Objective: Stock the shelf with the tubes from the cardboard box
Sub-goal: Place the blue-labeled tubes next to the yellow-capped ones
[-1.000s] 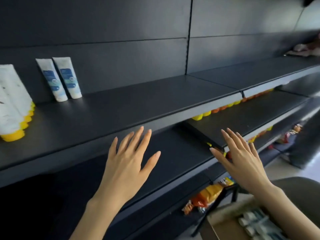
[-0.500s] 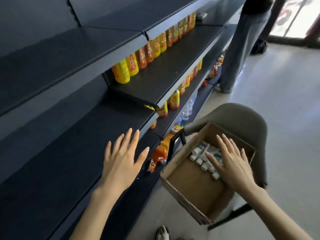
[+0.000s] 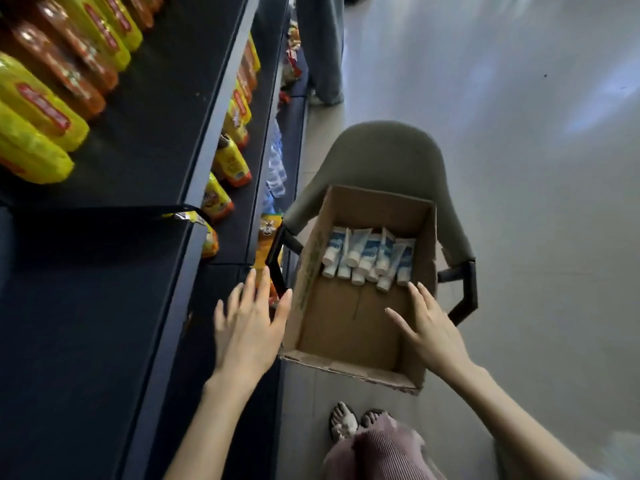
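An open cardboard box [image 3: 349, 327] rests on a grey chair. Several white and blue tubes [image 3: 369, 256] lie side by side at its far end, caps toward me. My right hand [image 3: 431, 332] hovers over the box's right side, fingers straight and spread, holding nothing, fingertips a little short of the tubes. Left of the box's left wall, my left hand [image 3: 249, 323] is spread flat and empty in front of the dark shelf [image 3: 97, 306].
The grey chair [image 3: 388, 157] stands on the pale floor beside the shelving. Yellow and orange bottles [image 3: 41, 109] fill upper shelves at left, more bottles [image 3: 228, 161] lower down. Another person's legs [image 3: 322, 46] stand at the far end of the aisle. My feet [image 3: 346, 419] are below the box.
My view has swung from the upper shelf with standing tubes down to the box on the chair. Both hands came down with it, the right one now over the box.
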A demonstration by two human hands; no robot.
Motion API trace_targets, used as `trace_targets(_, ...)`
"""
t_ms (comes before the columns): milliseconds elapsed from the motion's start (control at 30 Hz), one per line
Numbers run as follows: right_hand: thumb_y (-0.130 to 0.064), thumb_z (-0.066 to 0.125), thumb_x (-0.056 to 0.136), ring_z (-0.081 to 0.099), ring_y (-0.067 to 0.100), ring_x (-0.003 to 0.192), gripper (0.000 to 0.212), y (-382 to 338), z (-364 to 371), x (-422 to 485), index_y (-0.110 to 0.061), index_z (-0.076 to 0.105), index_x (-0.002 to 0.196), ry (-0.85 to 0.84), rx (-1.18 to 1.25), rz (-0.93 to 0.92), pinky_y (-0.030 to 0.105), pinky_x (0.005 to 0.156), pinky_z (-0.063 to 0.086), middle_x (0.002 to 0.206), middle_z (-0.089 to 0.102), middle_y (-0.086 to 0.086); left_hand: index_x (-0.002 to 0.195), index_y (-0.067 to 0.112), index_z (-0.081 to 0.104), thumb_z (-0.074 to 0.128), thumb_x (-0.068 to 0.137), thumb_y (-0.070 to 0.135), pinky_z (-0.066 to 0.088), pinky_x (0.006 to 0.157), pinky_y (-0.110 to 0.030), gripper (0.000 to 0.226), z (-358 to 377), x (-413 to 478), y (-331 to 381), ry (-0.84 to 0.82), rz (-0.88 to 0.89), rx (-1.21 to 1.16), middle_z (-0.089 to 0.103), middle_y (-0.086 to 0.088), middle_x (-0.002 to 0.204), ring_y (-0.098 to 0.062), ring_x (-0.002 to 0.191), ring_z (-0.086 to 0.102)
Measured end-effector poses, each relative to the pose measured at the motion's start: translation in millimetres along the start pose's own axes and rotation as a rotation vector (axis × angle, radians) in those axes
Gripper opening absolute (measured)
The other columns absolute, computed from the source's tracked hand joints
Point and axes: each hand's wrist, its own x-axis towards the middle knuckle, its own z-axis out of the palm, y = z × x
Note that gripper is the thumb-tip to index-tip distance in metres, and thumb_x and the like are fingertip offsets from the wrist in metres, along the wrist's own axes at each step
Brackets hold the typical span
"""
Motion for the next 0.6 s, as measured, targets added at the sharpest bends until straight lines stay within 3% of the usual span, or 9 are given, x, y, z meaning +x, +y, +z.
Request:
trace_targets(167,-0.06,0.037,0.091,0.017,0.018,0.145,0.079,-0.7,36.5,19.1,-0.015,0.015,0.151,-0.005,0.085,0.038,0.035,0.115,0.022,0.159,0.016,0.006,0.151,0.026,0.013,0.006,0.086,0.064,0.017,0.115,-0.045,0.076,24.0,28.5,4.2,-0.007,0.052,0.007,0.02,0.002,0.158,-0.019,0.143,0.022)
trace_targets(433,-0.057,0.039,0.093,0.017,0.018,0.145,0.078,7.1,75.0,79.2,-0.012,0.014,0.151,-0.021,0.184,0.136,0.035,0.111,0.028,0.158,0.016,0.006,0.152,0.024,0.012,0.014,0.093,0.06,0.013,0.117,-0.045,0.069,60.8,82.0,13.4,-0.059,0.136,0.037,0.017,0.001,0.159,-0.019,0.144,0.019)
trace_targets(600,-0.054,0.041,0.094,0.026,0.026,0.141,0.077,11.7,95.7,141.8,-0.009,0.013,0.15,-0.039,0.241,0.211,0.041,0.107,0.034,0.156,0.02,0.011,0.148,0.019,0.028,0.021,0.095,0.055,0.02,0.114,-0.045,0.065,73.6,108.6,16.1,0.015,0.178,-0.008,0.032,-0.002,0.154,-0.021,0.14,0.031)
